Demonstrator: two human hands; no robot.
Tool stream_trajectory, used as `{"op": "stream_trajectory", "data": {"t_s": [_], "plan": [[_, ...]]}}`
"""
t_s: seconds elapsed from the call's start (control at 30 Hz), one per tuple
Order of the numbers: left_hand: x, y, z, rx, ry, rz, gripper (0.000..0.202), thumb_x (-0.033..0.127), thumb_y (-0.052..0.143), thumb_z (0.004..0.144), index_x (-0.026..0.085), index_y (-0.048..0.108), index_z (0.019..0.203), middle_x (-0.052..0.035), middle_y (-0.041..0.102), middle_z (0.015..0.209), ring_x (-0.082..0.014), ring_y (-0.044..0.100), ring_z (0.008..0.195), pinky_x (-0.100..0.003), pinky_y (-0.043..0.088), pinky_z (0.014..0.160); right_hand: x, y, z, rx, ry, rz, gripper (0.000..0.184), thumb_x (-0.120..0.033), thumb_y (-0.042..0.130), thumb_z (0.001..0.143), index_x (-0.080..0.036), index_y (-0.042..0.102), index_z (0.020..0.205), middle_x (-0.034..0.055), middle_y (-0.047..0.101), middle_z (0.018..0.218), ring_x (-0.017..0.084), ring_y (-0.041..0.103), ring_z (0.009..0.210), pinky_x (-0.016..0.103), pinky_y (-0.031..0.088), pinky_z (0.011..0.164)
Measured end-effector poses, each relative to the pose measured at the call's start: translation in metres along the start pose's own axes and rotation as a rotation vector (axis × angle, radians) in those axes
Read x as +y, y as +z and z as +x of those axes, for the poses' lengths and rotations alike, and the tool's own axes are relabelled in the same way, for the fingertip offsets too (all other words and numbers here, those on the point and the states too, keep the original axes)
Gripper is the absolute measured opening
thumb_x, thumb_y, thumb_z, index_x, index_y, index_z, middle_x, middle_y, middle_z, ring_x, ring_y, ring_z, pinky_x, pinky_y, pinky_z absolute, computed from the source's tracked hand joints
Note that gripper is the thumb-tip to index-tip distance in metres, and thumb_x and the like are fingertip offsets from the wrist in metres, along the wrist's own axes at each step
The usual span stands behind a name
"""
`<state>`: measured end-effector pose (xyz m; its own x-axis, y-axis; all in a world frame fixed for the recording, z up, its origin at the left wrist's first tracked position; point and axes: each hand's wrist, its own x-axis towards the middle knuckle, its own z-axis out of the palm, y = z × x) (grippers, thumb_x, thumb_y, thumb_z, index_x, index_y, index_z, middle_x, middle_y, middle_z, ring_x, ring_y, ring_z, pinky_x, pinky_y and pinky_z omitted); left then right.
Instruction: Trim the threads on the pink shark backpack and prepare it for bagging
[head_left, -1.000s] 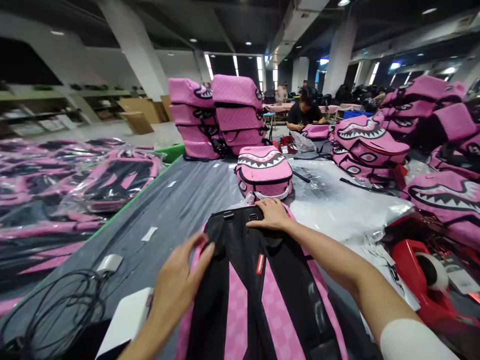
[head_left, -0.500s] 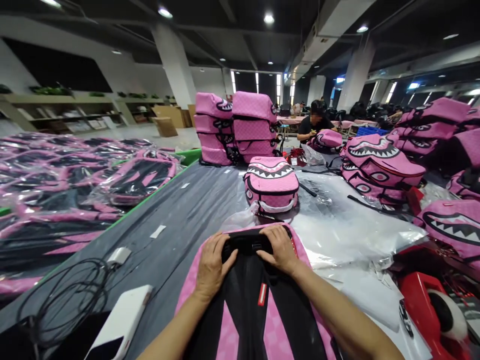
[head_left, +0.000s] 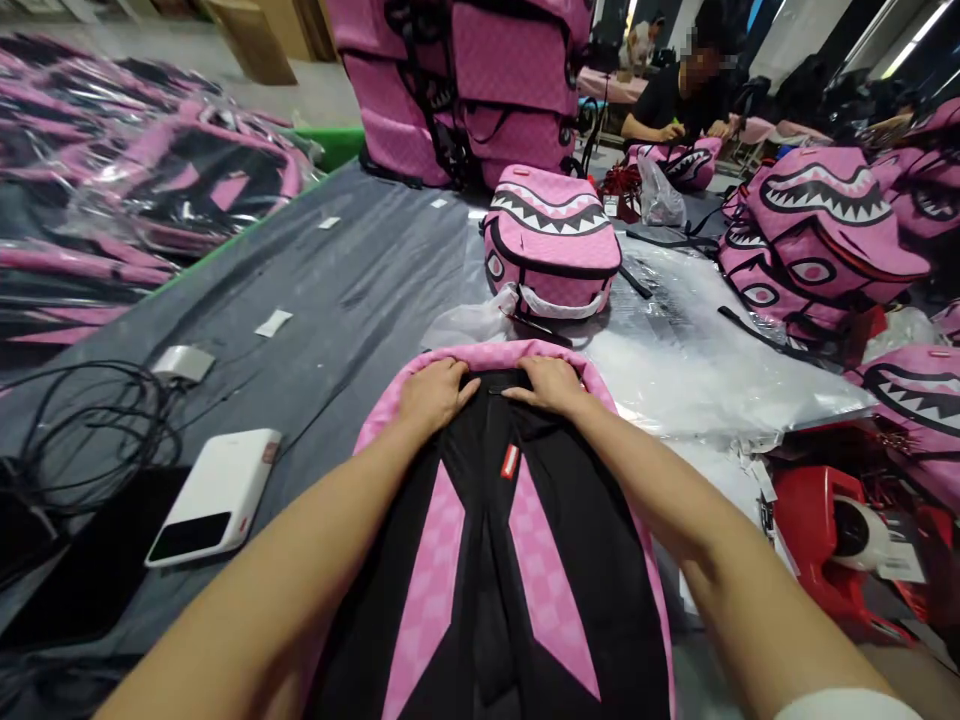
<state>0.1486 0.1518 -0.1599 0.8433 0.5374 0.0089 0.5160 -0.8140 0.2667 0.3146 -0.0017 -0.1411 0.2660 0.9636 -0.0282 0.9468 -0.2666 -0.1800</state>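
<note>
A pink and black backpack (head_left: 495, 560) lies back side up on the grey table (head_left: 352, 300) right in front of me. My left hand (head_left: 433, 393) and my right hand (head_left: 551, 384) rest side by side on its far top edge, fingers curled over the black straps and pink rim. A small red label (head_left: 511, 461) sits just below my hands. Beyond it stands another pink backpack with a shark-mouth print (head_left: 551, 240).
A white power bank (head_left: 216, 497) and tangled black cables (head_left: 82, 430) lie to my left. Clear plastic bags (head_left: 697, 360) cover the table's right side, a red tape dispenser (head_left: 840, 540) beside them. Stacked pink backpacks (head_left: 480, 80) stand at the back; a seated person (head_left: 675, 90) works there.
The camera has tilted down and closer. My hands have slid from the black handle area out to the backpack's top rim, pressing it flat.
</note>
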Motion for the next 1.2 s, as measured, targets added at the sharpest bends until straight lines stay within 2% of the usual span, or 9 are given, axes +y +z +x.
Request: {"op": "stream_trajectory", "data": {"t_s": [0.13,0.23,0.33,0.47,0.57,0.67,0.77,0.97,1.2], "plan": [[0.01,-0.006,0.014,-0.049,-0.081,-0.032,0.056,0.053,0.032,0.101,0.013,0.068,0.117,-0.0185,0.068,0.127,-0.033,0.063,0.12,-0.046,0.051,0.103,-0.008,0.016,0.016,0.096,0.052,-0.139,0.068,-0.063,0.051,0.1,-0.005,0.056,0.135,0.024,0.063,0.128,0.037,0.057,0.12,0.05,0.044,0.103],[0.026,-0.001,-0.007,-0.057,-0.051,-0.09,0.08,0.071,0.037,0.095,0.016,0.042,0.153,-0.0217,0.038,0.161,-0.0383,0.043,0.145,-0.051,0.043,0.112,-0.004,0.031,0.015,0.141,0.036,-0.097,0.067,-0.062,0.05,0.1,-0.006,0.054,0.137,0.0224,0.063,0.126,0.035,0.056,0.117,0.048,0.044,0.103],[0.039,0.012,-0.023,-0.128,-0.073,-0.09,0.097,0.077,0.049,0.088,0.019,0.022,0.162,-0.0242,0.011,0.17,-0.0447,0.01,0.156,-0.062,0.027,0.12,-0.001,0.04,0.012,0.22,0.02,-0.023,0.056,-0.054,0.056,0.099,-0.01,0.057,0.134,0.0193,0.064,0.124,0.033,0.057,0.115,0.047,0.044,0.103],[0.043,0.023,-0.023,-0.113,-0.11,-0.064,0.087,0.061,0.058,0.092,0.018,0.027,0.161,-0.0252,0.003,0.17,-0.0401,0.003,0.157,-0.06,0.018,0.125,-0.002,0.025,0.006,0.372,-0.03,0.024,0.037,-0.025,0.058,0.098,-0.013,0.06,0.133,0.0162,0.063,0.131,0.029,0.056,0.122,0.043,0.043,0.107],[0.043,0.026,-0.024,0.064,-0.139,-0.074,0.077,0.057,0.059,0.094,0.023,0.033,0.159,-0.0236,0.011,0.17,-0.0374,0.018,0.156,-0.059,0.02,0.125,0.01,-0.009,0.006,0.397,0.007,-0.048,0.049,-0.015,0.057,0.095,-0.016,0.053,0.144,0.018,0.055,0.144,0.03,0.047,0.136,0.047,0.038,0.115],[0.046,0.029,-0.029,0.244,-0.16,-0.069,0.071,0.053,0.062,0.094,0.017,0.045,0.153,-0.0268,0.028,0.164,-0.0376,0.031,0.152,-0.058,0.025,0.125,0.032,-0.047,0.017,0.156,0.16,-0.084,0.058,-0.019,0.069,0.09,-0.014,0.051,0.145,0.0197,0.062,0.134,0.032,0.056,0.125,0.045,0.047,0.103],[0.047,0.035,-0.035,0.325,-0.153,-0.073,0.066,0.048,0.065,0.092,0.014,0.053,0.147,-0.0274,0.036,0.16,-0.041,0.034,0.15,-0.058,0.031,0.122,0.052,-0.069,0.039,-0.033,0.15,-0.089,0.044,-0.019,0.084,0.078,-0.018,0.069,0.119,0.0082,0.073,0.109,0.026,0.068,0.102,0.031,0.052,0.085],[0.035,0.048,-0.026,0.41,0.042,-0.005,0.049,0.036,0.061,0.095,0.033,0.057,0.144,-0.0108,0.044,0.16,-0.0374,0.038,0.148,-0.067,0.027,0.121,0.073,-0.049,0.086,-0.213,0.141,-0.091,0.056,-0.016,0.096,0.055,-0.018,0.072,0.105,0.0003,0.072,0.096,0.021,0.067,0.091,0.023,0.047,0.073],[0.034,0.044,-0.012,0.318,-0.083,-0.037,0.05,0.043,0.062,0.095,0.031,0.057,0.144,-0.0103,0.047,0.158,-0.0366,0.041,0.147,-0.064,0.032,0.121,0.057,-0.043,0.07,-0.156,0.261,-0.092,0.051,-0.016,0.09,0.069,-0.017,0.069,0.115,0.0087,0.072,0.112,0.024,0.067,0.104,0.026,0.048,0.081]]}}
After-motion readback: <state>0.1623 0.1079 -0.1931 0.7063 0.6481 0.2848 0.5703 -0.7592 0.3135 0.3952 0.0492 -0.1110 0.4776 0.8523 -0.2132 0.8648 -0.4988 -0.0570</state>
